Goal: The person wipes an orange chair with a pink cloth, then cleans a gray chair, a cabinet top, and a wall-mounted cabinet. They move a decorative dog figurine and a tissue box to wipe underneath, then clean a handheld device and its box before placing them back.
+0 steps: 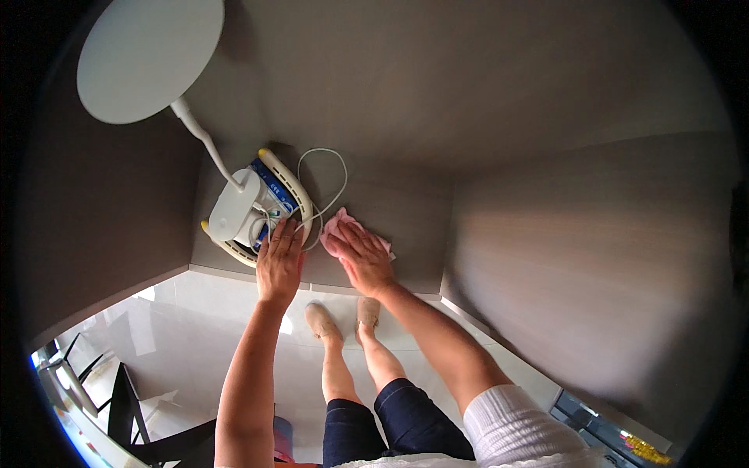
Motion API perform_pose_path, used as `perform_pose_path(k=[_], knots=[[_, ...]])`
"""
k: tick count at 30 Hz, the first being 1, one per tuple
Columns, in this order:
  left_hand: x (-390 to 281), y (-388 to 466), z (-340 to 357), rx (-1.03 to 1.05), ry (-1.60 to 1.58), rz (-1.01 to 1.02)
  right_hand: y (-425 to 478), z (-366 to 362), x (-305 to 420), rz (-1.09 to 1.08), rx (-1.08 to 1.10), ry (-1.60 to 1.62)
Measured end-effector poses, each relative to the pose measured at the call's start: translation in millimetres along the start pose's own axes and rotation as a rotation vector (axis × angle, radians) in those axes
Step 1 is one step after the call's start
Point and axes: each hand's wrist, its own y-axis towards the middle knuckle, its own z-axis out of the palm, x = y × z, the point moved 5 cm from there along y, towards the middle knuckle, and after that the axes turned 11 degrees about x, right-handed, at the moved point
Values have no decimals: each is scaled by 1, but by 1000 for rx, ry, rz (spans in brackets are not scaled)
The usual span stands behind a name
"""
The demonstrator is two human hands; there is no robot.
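My right hand (365, 257) lies flat, its fingers on a crumpled pink cloth (339, 219) on the grey-brown surface. My left hand (281, 263) rests against the near end of a cream basket (292, 184) with slotted, curved sides; its fingertips are partly hidden among the cable loops, and whether it grips anything does not show. Blue-and-white packets (275, 186) lie in the basket. A lamp with a white base (234, 205) stands over the basket, its bent neck rising to a large round head (151, 58). A white cable (345, 175) loops out to the right of the basket.
Grey-brown panels rise on the left (117, 205), at the back and on the right (585, 234). Below the surface's front edge is a glossy pale floor (199, 327). Black chair-like legs (123, 409) stand at lower left, and a dark drawer unit (591, 427) at lower right.
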Motion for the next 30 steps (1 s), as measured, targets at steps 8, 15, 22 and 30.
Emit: perform_pose_path(k=[8, 15, 22, 30], knots=[[5, -4, 2, -144, -106, 12, 65, -32, -45, 237, -277, -123], [20, 4, -3, -116, -361, -143, -29, -19, -40, 164, -275, -152], [46, 18, 18, 140, -1125, -175, -54, -25, -45, 303, -66, -176], [45, 17, -1, 64, -1461, -221, -48, -30, -93, 434, -200, -180]])
